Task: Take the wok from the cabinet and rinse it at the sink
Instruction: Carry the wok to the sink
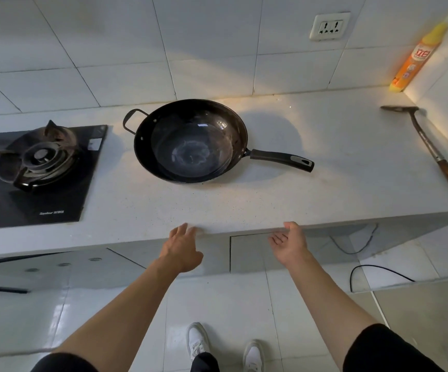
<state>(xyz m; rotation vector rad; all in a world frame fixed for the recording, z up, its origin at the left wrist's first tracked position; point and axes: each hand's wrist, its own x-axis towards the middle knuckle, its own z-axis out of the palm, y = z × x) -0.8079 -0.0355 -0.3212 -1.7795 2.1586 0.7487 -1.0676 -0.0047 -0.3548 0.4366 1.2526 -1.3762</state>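
The wok (190,142) sits mid-table beyond both hands, its long handle (282,159) pointing right, nearer the right hand (290,244); left hand (181,248) likewise spread, empty, at the table's front edge.

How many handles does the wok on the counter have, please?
2: a long black handle pointing right towards the spatula, and a small loop handle on the wok's far-left rim, nearest the stove.
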